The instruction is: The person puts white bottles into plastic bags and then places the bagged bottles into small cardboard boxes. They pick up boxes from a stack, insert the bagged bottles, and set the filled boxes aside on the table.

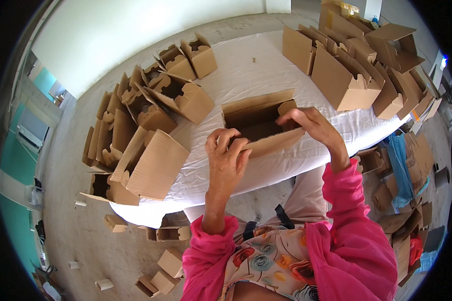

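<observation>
An open-topped brown cardboard box (278,143) stands in front of me on a white-covered table (248,62). My left hand (225,155) is closed at its left end, the fingers bent over the near wall's edge and their tips partly hidden. Over the right end, my right hand (314,126) curls its fingers inside the box, gripping the wall there. A raised flap (258,100) runs along the box's far side, and its inside is dark with nothing visible in it.
Cardboard boxes (158,163) crowd the table's left side, several open at the top. More boxes (344,83) stand packed at the right. On the floor lie small boxes (165,281), short white tubes (104,285) and, at right, cartons with blue plastic sheeting (400,170).
</observation>
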The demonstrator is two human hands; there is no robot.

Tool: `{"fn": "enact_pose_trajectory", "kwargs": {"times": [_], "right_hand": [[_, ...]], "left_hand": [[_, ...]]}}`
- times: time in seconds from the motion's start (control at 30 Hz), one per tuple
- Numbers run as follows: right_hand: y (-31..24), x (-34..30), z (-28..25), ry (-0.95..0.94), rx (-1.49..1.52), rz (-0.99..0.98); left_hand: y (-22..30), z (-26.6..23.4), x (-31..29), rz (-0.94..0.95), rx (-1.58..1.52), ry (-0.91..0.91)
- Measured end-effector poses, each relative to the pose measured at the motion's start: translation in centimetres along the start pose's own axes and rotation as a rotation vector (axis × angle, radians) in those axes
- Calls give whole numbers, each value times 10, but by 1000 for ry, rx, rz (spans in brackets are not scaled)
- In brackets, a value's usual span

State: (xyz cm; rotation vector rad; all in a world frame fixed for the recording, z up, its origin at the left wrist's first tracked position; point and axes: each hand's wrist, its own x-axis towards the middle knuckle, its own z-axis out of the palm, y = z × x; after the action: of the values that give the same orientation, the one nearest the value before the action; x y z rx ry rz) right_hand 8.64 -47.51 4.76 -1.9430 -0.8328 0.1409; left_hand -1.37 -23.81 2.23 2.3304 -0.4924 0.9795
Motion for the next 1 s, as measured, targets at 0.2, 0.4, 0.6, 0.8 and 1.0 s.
{"fn": "enact_pose_trajectory", "kwargs": {"times": [0.2, 0.4, 0.6, 0.8, 1.0], "right_hand": [[-44, 41, -3, -385, -576, 364], [-39, 33, -2, -339, -786, 53], [-31, 7, -14, 56, -470, -237], [6, -30, -9, 290, -355, -238], [41, -41, 1, 289, -464, -217]], "left_hand": [[-4, 0, 0, -33, 181, 32], [-2, 4, -5, -101, 124, 75], [-12, 2, -14, -285, -318, 187], [-20, -2, -24, -387, -439, 116], [-8, 4, -26, -244, -441, 27]]}}
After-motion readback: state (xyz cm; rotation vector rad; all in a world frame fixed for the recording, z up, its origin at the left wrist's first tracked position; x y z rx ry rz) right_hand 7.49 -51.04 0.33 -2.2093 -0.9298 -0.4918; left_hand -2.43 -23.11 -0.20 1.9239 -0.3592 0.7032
